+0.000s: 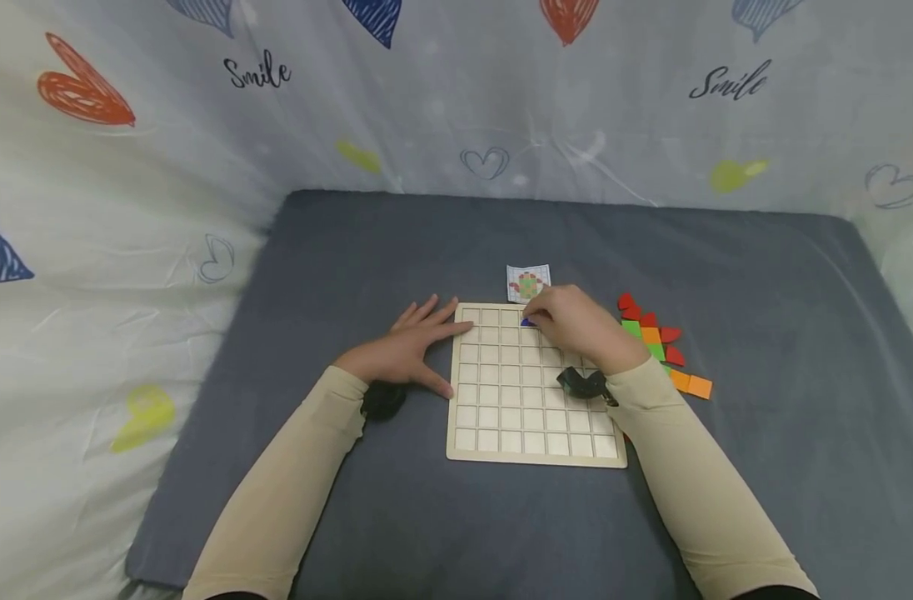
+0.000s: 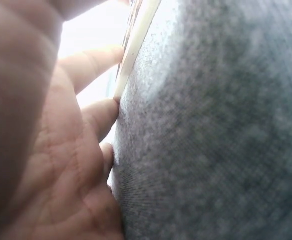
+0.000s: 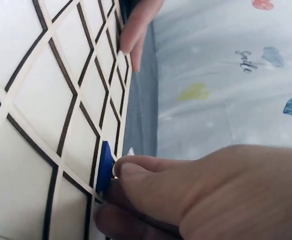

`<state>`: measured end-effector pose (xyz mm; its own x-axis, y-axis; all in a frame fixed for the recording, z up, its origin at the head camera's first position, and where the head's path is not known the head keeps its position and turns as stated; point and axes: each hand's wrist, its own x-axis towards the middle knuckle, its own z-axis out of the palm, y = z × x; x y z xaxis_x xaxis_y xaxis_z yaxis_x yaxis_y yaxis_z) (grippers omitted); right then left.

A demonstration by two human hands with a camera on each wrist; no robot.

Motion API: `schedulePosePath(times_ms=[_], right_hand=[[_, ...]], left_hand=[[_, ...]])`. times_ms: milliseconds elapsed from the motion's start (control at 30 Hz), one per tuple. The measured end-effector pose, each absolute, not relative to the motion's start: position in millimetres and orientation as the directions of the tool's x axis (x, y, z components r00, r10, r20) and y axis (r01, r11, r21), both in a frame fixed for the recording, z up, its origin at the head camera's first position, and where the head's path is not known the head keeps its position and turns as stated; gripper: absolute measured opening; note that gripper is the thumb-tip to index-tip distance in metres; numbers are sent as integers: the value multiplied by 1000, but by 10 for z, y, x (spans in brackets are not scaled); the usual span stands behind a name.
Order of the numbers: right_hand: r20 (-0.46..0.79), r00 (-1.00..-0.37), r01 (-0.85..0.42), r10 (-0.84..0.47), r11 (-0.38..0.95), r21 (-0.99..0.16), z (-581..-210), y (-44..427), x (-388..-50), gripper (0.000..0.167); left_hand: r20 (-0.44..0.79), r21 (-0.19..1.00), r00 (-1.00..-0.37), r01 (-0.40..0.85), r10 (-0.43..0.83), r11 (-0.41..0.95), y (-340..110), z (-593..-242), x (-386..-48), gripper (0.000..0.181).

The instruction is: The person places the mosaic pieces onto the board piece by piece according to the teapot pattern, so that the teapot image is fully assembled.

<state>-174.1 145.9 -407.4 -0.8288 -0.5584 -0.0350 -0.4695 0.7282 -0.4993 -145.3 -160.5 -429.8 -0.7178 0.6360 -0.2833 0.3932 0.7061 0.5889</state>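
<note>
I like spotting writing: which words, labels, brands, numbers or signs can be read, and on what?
"Smile", upper left of the patterned backdrop, head view.
"Smile", upper right of the same backdrop.
"Smile", small and blurry, on the backdrop, right wrist view.
Card: any lettering too small to read.
Board: none visible.

There are two hands (image 1: pixel 410 348) (image 1: pixel 582 327), one board (image 1: pixel 509 396), one card (image 1: pixel 527 284).
</note>
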Motion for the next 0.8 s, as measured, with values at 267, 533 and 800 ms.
schedulePosePath(times_ms=[267,533,800], right_hand=[[-37,-839,-454,-542,736,-502,-4009,1606,-1730,27],[-69,-871,-398,-487,780,-483,-3902,1946,-1697,28],[-107,-899,-336,-424,826,-453,-3907,2246,-1599,20]], left_hand=[[-280,589,-721,393,634,706,-1611,-4307,-1442,112],[-286,606,-720,376,632,702,-1598,-4298,-1444,114],[-287,605,-719,377,633,702,-1614,-4301,-1449,115]])
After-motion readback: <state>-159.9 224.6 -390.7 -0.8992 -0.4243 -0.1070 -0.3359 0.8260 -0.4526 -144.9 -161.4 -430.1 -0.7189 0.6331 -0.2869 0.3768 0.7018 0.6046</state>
